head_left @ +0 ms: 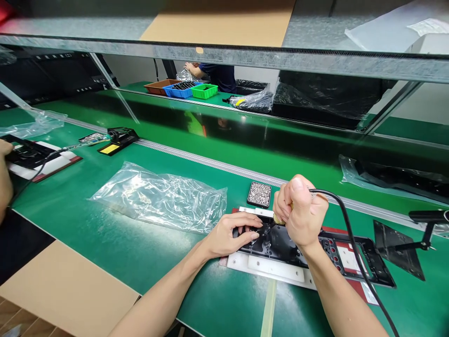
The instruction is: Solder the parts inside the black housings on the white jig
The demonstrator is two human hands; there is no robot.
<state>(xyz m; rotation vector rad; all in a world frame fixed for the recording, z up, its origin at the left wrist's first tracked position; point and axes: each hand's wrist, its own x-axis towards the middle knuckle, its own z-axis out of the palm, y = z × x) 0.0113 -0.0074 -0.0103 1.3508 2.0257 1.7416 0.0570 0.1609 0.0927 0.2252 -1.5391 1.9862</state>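
A long black plastic panel lies in a white-and-red fixture on the green bench. My left hand rests at the panel's left end, thumb and fingers apart, with its fingertips on the plastic. In my right fist is a corded soldering iron, held upright over the panel. Only a bit of its yellowish handle shows; my hand hides the rest, and the tip is hard to make out. Its black cord loops off to the right. Behind the fixture sits a small square tray of tiny metal pieces.
A clear plastic bag lies to the left. Soldering-iron stands are at the left and right. Another person's hand is beside a second fixture. A metal shelf edge crosses overhead. Coloured bins stand beyond.
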